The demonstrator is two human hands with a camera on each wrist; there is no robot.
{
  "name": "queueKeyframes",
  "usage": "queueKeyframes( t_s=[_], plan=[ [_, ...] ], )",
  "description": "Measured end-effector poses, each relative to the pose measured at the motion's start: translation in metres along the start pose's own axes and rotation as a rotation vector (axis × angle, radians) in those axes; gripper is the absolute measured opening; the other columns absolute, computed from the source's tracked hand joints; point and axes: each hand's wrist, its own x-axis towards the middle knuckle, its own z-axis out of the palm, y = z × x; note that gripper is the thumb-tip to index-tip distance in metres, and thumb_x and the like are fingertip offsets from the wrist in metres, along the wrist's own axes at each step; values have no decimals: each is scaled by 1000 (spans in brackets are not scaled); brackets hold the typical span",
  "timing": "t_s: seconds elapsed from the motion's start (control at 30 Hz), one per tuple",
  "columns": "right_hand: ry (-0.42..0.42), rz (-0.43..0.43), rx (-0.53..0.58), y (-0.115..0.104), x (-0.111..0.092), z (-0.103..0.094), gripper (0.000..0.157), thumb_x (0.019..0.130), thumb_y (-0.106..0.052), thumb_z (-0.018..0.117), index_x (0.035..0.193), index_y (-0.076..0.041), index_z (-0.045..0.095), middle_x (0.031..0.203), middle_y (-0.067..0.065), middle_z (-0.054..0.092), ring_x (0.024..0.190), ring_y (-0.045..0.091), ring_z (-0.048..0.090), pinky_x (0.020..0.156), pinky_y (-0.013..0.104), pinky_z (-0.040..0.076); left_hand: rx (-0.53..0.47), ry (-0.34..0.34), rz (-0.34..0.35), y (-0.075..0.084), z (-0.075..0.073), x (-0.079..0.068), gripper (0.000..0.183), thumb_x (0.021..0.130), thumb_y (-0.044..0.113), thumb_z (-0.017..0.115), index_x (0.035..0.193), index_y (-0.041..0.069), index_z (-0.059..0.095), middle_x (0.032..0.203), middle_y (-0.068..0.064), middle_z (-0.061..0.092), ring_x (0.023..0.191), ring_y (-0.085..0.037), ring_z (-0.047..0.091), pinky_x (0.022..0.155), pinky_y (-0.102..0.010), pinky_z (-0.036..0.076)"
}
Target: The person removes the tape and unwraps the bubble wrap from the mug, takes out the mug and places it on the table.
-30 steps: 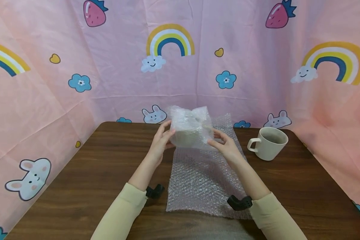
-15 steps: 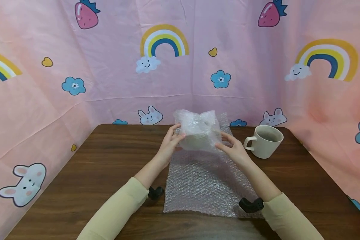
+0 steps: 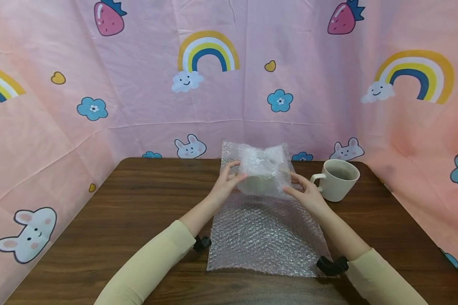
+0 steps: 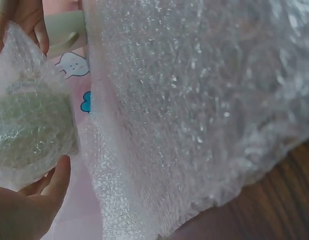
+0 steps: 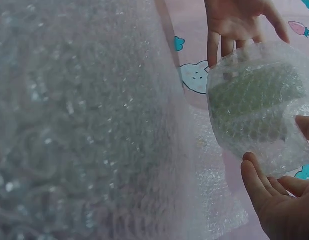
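A bubble-wrapped bundle point(image 3: 262, 169) is held up over the far part of a flat bubble wrap sheet point(image 3: 267, 237). Through the wrap a pale green thing shows faintly; its kind is blurred by the plastic. My left hand point(image 3: 225, 182) grips the bundle's left side, thumb on the near face. On its right side my right hand point(image 3: 307, 197) holds it between thumb and fingers. In the left wrist view the wrapped bundle point(image 4: 32, 130) lies between both hands. The right wrist view shows the bundle point(image 5: 257, 105) with the left hand point(image 5: 239, 22) on its far side.
A cream mug point(image 3: 337, 182) stands at the right on the dark wooden table point(image 3: 145, 203), close to my right hand, its handle facing left. Behind the table hangs a pink patterned cloth point(image 3: 145, 93). Black wrist cameras point(image 3: 332, 266) sit on both forearms.
Both hands have carried the bundle to the right and slightly lower over the sheet, nearer the mug. The head view has shifted a little. The hold on the bundle looks the same.
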Motion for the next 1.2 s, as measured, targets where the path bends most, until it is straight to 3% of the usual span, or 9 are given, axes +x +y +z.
queueKeyframes(
  t_s=[0.3,0.57,0.97,1.2],
  plan=[
    [-4,14,-29,3,-6,-1,77,93,-37,64,152,-7,25,145,22,34,129,39,35,98,58,35,2,-10,-29,-4,5,4,54,94,27,61,142,17,36,139,-21,46,124,-32,48,92,-50,45],
    [-14,27,-45,9,-6,-4,77,93,-35,64,151,-4,24,143,24,35,127,39,37,97,56,37,46,-34,-63,-9,6,7,59,93,31,63,143,19,35,145,-22,38,134,-30,35,92,-52,45],
    [-22,57,-86,21,-5,-5,75,93,-35,64,149,0,29,139,25,40,127,42,38,98,57,37,52,-78,-105,-17,7,7,58,94,29,62,142,16,32,138,-22,47,119,-35,51,90,-52,46],
    [-31,63,-95,27,-4,-7,75,92,-35,65,148,0,30,137,25,42,125,41,40,97,56,38,75,-95,-120,-19,7,7,58,94,28,62,142,17,32,139,-20,46,123,-34,48,93,-53,43]
  ],
)
